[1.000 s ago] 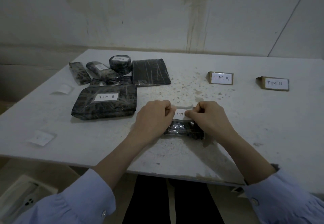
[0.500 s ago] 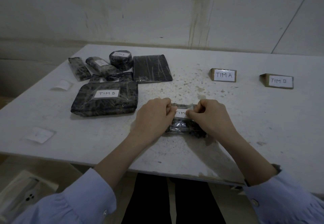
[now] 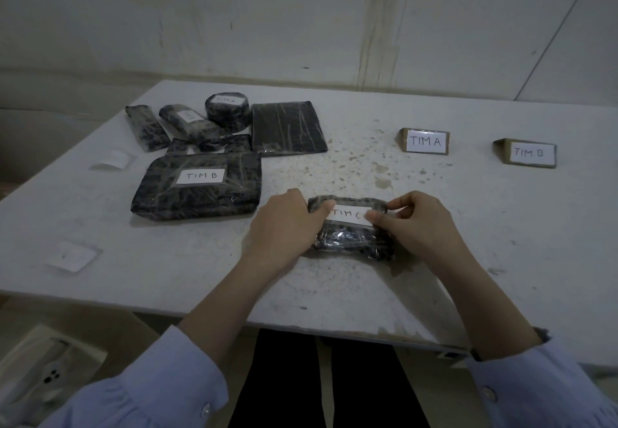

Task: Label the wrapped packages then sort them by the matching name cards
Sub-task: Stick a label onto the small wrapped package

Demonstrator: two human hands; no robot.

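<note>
Lying near the front edge of the table, the small wrapped package was held at both ends. The left hand gripped its left end with curled fingers, and the right hand pinched the right end, its thumb pressing on the white label on top. The TIM A card and the TIM B card stood apart at the far right.
</note>
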